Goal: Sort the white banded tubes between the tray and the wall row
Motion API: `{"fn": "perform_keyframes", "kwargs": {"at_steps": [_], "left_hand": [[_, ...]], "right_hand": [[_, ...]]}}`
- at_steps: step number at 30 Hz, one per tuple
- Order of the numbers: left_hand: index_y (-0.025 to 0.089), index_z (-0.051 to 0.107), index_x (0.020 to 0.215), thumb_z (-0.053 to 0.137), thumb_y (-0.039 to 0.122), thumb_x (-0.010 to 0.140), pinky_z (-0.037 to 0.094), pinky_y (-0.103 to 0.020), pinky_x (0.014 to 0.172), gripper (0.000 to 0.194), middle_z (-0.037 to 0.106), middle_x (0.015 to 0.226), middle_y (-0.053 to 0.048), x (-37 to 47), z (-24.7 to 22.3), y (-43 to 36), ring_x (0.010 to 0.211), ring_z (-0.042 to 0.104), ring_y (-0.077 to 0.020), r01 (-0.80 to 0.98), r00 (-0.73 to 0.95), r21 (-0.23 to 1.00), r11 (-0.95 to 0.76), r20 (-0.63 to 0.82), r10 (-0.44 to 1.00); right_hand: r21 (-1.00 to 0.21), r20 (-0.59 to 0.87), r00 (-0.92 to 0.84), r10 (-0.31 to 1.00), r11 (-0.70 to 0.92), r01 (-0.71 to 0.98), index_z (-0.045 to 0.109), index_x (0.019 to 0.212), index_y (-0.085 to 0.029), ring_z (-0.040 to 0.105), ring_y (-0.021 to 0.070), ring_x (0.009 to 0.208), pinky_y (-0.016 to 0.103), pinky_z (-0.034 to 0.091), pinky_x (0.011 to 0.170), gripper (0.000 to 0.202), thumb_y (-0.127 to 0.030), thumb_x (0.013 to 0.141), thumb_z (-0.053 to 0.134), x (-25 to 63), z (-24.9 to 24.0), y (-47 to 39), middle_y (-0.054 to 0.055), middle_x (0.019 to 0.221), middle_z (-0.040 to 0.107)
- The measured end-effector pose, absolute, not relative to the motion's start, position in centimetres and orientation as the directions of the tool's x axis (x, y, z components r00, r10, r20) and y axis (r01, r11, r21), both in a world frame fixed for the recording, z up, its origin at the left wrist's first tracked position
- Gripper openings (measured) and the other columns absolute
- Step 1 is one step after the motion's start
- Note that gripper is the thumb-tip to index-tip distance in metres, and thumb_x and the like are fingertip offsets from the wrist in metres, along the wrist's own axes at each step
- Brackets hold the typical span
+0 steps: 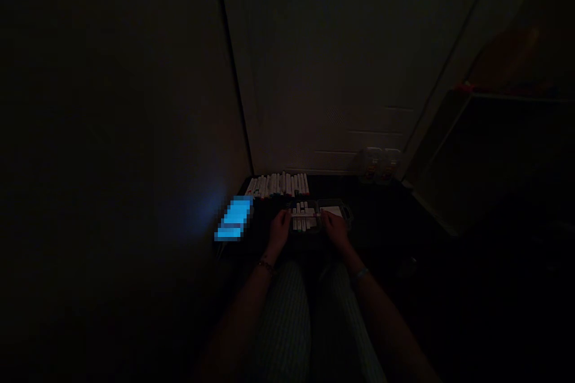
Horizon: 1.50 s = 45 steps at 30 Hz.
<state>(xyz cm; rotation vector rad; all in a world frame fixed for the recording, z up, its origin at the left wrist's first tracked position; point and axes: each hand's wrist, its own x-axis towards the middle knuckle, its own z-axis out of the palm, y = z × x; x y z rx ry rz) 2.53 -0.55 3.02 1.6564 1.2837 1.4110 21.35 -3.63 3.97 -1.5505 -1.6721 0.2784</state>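
In dim light a white marker point(306, 215) lies crosswise between my two hands, over an open clear plastic case point(345, 210). My left hand point(280, 226) is closed around its left end. At the other end, the fingers of my right hand point(335, 228) are closed on it. Several white markers point(302, 225) lie in the left half of the case, below and behind the held one. The right half contains a white card or paper point(332, 210), partly covered by my right hand.
A row of several white markers point(278, 184) lies along the back of the dark table. To the left glows a blurred blue screen point(233, 218). Two clear containers point(380, 166) stand at the back right by the wall point(327, 72). My legs point(287, 323) are below the table edge.
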Motion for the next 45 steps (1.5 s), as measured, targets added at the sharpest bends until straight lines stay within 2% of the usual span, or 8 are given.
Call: {"fn": "perform_keyframes", "kwargs": {"at_steps": [5, 9, 22, 26, 33, 45], "left_hand": [[0.015, 0.056, 0.081, 0.039, 0.04, 0.079, 0.041, -0.024, 0.07, 0.03, 0.059, 0.08, -0.003, 2.6, 3.1, -0.6, 0.076, 0.052, -0.0138, 0.27, -0.04, 0.903, -0.335, 0.358, 0.933], [0.016, 0.056, 0.083, 0.041, 0.037, 0.079, 0.041, -0.025, 0.073, 0.027, 0.06, 0.081, -0.003, 2.7, 3.3, -0.8, 0.079, 0.053, -0.0144, 0.261, -0.012, 0.895, -0.362, 0.378, 0.926], [0.018, 0.057, 0.087, 0.042, 0.037, 0.079, 0.042, -0.026, 0.074, 0.026, 0.06, 0.084, -0.003, 2.6, 3.0, -0.5, 0.082, 0.054, -0.015, 0.243, 0.008, 0.895, -0.373, 0.383, 0.924], [0.019, 0.058, 0.088, 0.048, 0.037, 0.075, 0.041, -0.028, 0.076, 0.024, 0.061, 0.088, -0.003, 2.7, 2.8, -0.3, 0.084, 0.055, -0.0155, 0.243, 0.05, 0.891, -0.384, 0.383, 0.922], [0.019, 0.059, 0.091, 0.049, 0.036, 0.075, 0.037, -0.032, 0.083, 0.025, 0.06, 0.093, -0.005, 2.5, 2.2, -0.2, 0.089, 0.053, -0.0169, 0.322, 0.011, 0.866, -0.383, 0.4, 0.916], [0.019, 0.058, 0.089, 0.048, 0.036, 0.075, 0.038, -0.029, 0.082, 0.025, 0.06, 0.092, -0.003, 2.5, 2.9, -0.5, 0.09, 0.052, -0.017, 0.267, 0.004, 0.896, -0.355, 0.368, 0.93]], "right_hand": [[-0.637, 0.397, 0.108, 0.911, 0.19, 0.747, 0.061, 0.082, -0.02, 0.054, 0.0144, 0.07, 0.021, 0.032, 0.058, 0.049, -0.044, 0.088, 0.018, 21.4, 3.9, -3.5, 0.004, 0.078, 0.063], [-0.629, 0.429, 0.117, 0.896, 0.203, 0.751, 0.056, 0.078, -0.019, 0.051, 0.0129, 0.065, 0.021, 0.031, 0.056, 0.044, -0.043, 0.087, 0.02, 21.5, 3.9, -3.4, 0.003, 0.072, 0.06], [-0.63, 0.447, 0.13, 0.885, 0.208, 0.748, 0.052, 0.078, -0.02, 0.049, 0.0124, 0.063, 0.021, 0.029, 0.055, 0.041, -0.043, 0.087, 0.019, 21.4, 3.8, -3.4, 0.001, 0.071, 0.057], [-0.633, 0.437, 0.135, 0.889, 0.197, 0.749, 0.053, 0.073, -0.019, 0.049, 0.0119, 0.061, 0.021, 0.028, 0.054, 0.044, -0.044, 0.087, 0.019, 21.4, 3.8, -3.4, 0.001, 0.067, 0.056], [-0.618, 0.425, 0.131, 0.896, 0.181, 0.765, 0.056, 0.081, -0.019, 0.05, 0.0125, 0.065, 0.021, 0.029, 0.056, 0.042, -0.042, 0.087, 0.021, 21.3, 3.8, -3.3, 0.003, 0.073, 0.059], [-0.594, 0.45, 0.09, 0.888, 0.222, 0.773, 0.056, 0.082, -0.018, 0.052, 0.0126, 0.067, 0.02, 0.031, 0.058, 0.044, -0.042, 0.088, 0.019, 21.4, 3.4, -3.1, 0.003, 0.075, 0.06]]}}
